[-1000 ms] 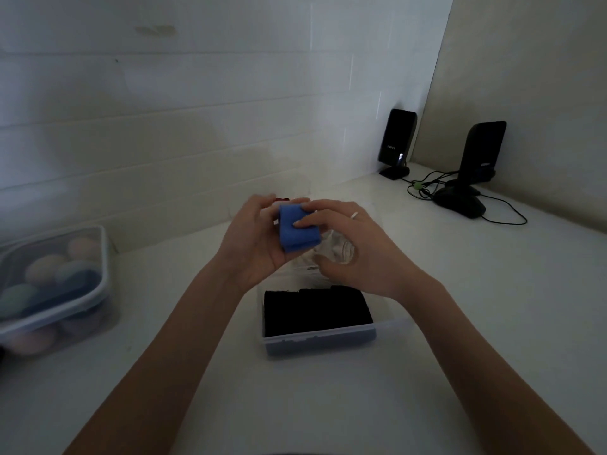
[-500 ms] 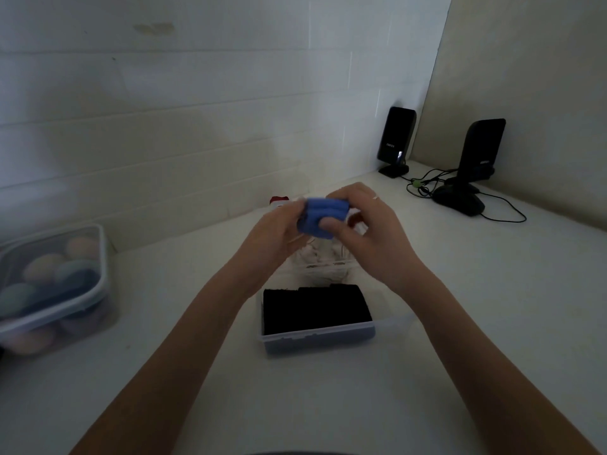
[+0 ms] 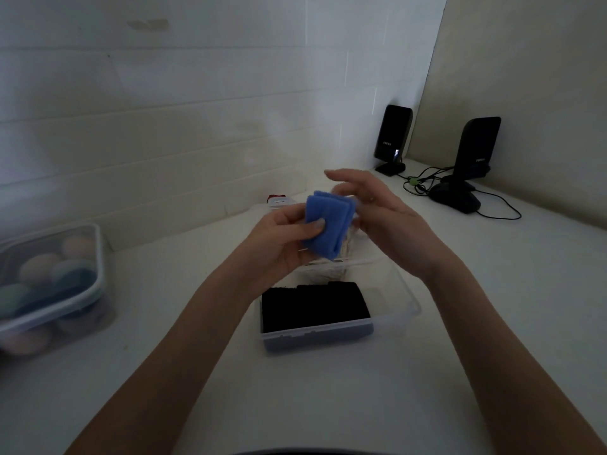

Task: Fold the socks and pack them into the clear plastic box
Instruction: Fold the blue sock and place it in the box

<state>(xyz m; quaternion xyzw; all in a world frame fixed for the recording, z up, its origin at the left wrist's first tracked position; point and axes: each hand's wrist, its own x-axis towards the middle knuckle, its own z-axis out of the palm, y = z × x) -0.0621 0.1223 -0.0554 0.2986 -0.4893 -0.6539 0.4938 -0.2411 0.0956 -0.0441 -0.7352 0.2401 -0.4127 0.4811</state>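
Folded blue fabric sock [image 3: 328, 224] now pinched in left hand [image 3: 282, 241] alone; right hand [image 3: 377, 208] released, fingers spread. Ready for clear plastic box [image 3: 407, 303].

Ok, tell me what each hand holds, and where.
Left hand pinches the folded blue sock at its left edge. Right hand is open, holding nothing.

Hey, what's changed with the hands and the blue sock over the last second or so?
The right hand has let go of the folded blue sock and opened, fingers spread just right of it. The left hand now holds the sock alone, thumb pinching its front. The clear plastic box with the black socks hasn't moved, nor have the lidded container on the left or the two speakers.
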